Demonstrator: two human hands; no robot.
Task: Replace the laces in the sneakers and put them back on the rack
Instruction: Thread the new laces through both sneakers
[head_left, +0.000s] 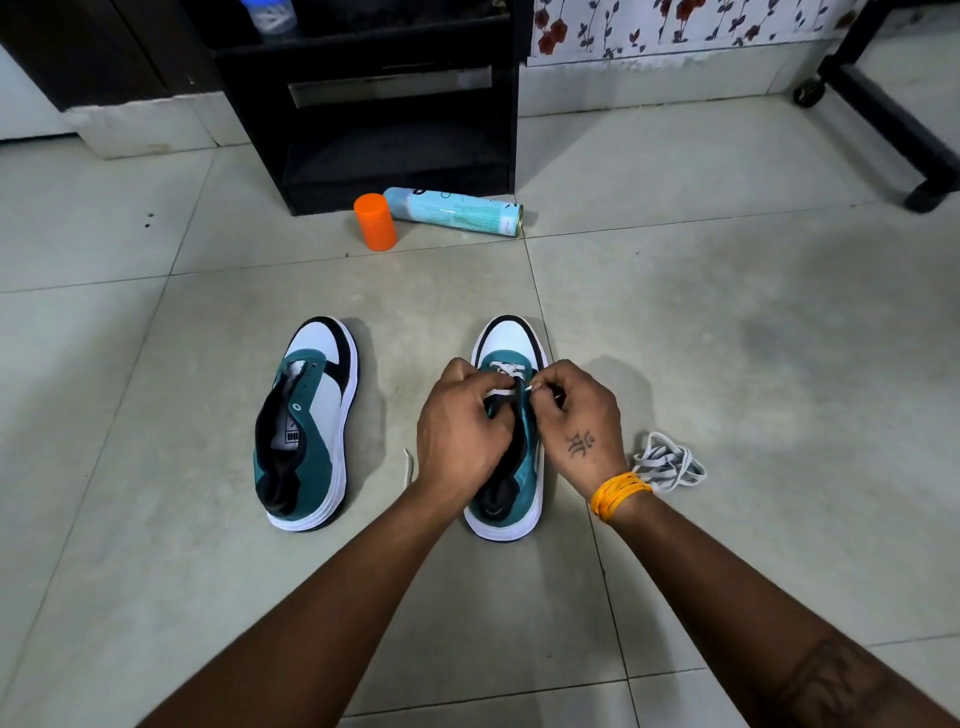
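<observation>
Head view, the only view. Two teal, white and black low-top sneakers stand on a pale grey tiled floor (727, 322), side by side and apart, heels toward the camera. The left teal-and-white sneaker (311, 421) sits at about 9 o'clock from the hands; its eyelets look empty, tongue slack. The right teal-and-white sneaker (511, 338) lies directly under both hands; a white flat lace (506, 370) crosses its lowest eyelets near the toe. Left hand (460, 431): fingers curled over the shoe's throat, gripping lace and upper. Right hand (582, 415): thumb and forefinger pinched on the lace's tip at an eyelet. A loose lace end (409, 467) trails on the floor at 8 o'clock from the left hand. A bundled grey-white spare lace (670, 465) lies at 3 o'clock, just beside the right wrist. Judged step: threading the right sneaker, early rows only; left sneaker not yet begun. Next move likely calls for a fine tip feed through the next eyelet, then an even pull. Long axis of both shoes runs 6 to 12 o'clock, toes at 12, pointing toward the black open shoe rack (363, 104). A light blue spray can (452, 210) lies on its side by the rack's foot, its orange plastic cap (375, 221) upright beside it.
</observation>
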